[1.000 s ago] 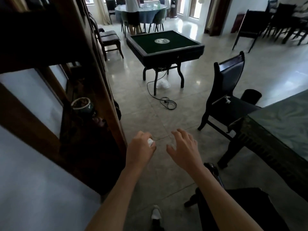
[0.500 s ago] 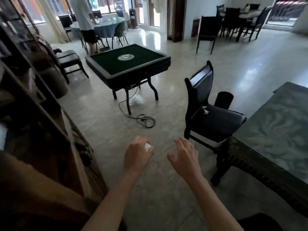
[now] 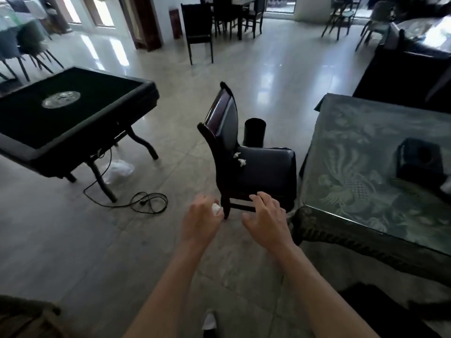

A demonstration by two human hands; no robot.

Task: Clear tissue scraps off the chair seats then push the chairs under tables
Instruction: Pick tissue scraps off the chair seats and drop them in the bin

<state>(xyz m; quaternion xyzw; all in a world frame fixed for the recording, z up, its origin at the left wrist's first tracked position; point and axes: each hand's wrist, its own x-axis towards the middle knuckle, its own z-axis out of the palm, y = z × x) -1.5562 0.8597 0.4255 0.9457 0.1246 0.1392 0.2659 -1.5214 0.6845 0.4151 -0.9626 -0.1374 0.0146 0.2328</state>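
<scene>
- Nearest the camera: left hand (image 3: 202, 222) curled around a small white tissue wad (image 3: 216, 208); right hand (image 3: 267, 217) beside it, holding nothing, fingers loosely spread.
- Both hands short of the dark padded chair (image 3: 246, 162), neither touching it; front left leg directly past the left hand, front seat edge directly past the right.
- On the seat, at its back left corner against the backrest: two white tissue scraps (image 3: 239, 159), close together, one just behind the other.
- Scraps ahead of both hands, roughly on the midline between them; free right hand seemingly better placed for the pick, the left being occupied already.
- Chair pulled out, seat side just beside the green brocade-covered table (image 3: 366, 167) to its right; backrest side-on to the table, so probably in need of turning before any push underneath.
- Behind the chair: black cylindrical bin (image 3: 254, 132) on the floor, a likely drop point for scraps.
- Left of the chair, well apart: green-topped mahjong table (image 3: 61, 113), with a cable (image 3: 146, 203) and white plastic bag (image 3: 118, 169) on the floor beneath.
- Farther back: more dark chairs.
</scene>
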